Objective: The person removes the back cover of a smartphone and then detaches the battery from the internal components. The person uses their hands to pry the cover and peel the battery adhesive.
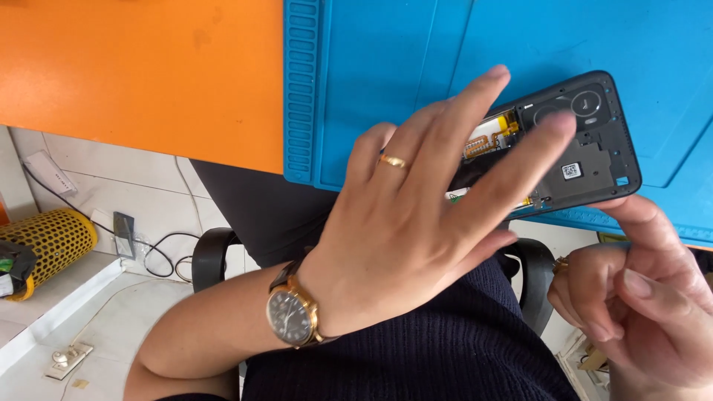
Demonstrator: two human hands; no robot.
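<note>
Left hand (pixel 416 223) lay spread wide, fingers splayed over opened phone (pixel 587 160), steadying it. Phone, back cover off, rested on blue mat (pixel 371 82) at 2 o'clock. Right hand (pixel 639 297) half-curled, forefinger propping phone's lower edge, gripping nothing. Orange table (pixel 141 67) at 10 o'clock.

Bare-armed, with a round dark-faced gold wristwatch (pixel 294 315) on a brown strap and a plain gold ring (pixel 393 160) on the left hand (pixel 401 230), above a dark navy ribbed knit garment (pixel 445 349).
</note>
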